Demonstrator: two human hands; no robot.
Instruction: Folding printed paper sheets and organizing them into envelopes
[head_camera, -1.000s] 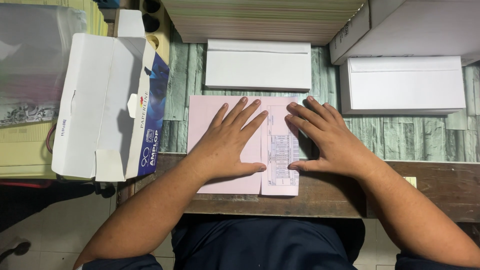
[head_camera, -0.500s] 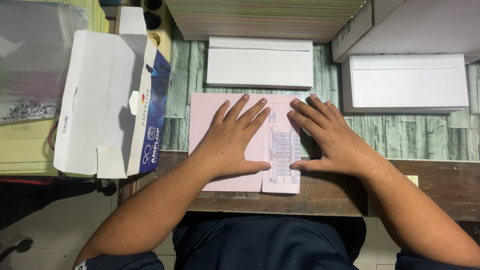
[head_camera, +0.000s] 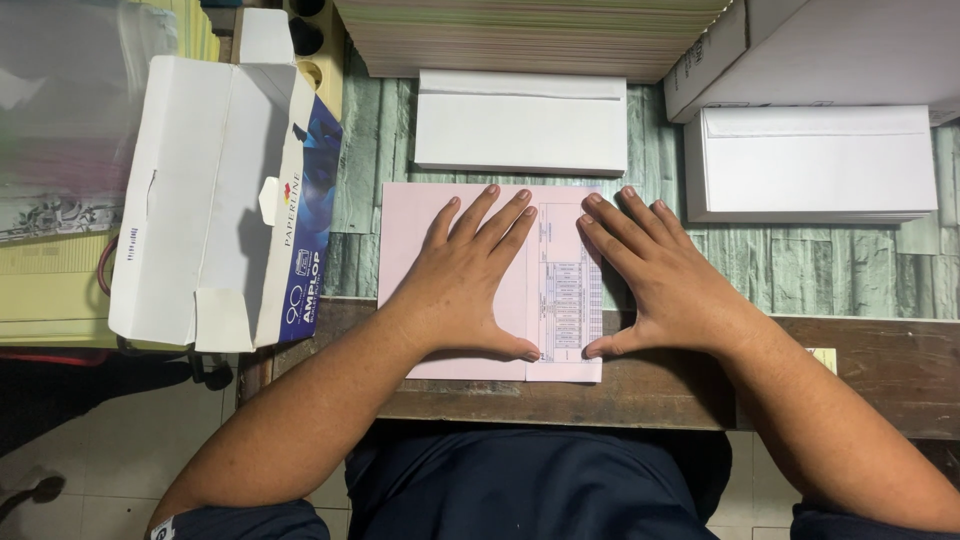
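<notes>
Both hands, left hand (head_camera: 468, 290) and right hand (head_camera: 655, 285), press the folded pink sheet (head_camera: 415, 250) flat, fingers spread wide (white envelopes (head_camera: 520, 125) just beyond the fingertips).

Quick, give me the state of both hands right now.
Left hand: open, flat, pressing on the folded pink paper.
Right hand: open, flat, pressing the same paper's right edge.
</notes>
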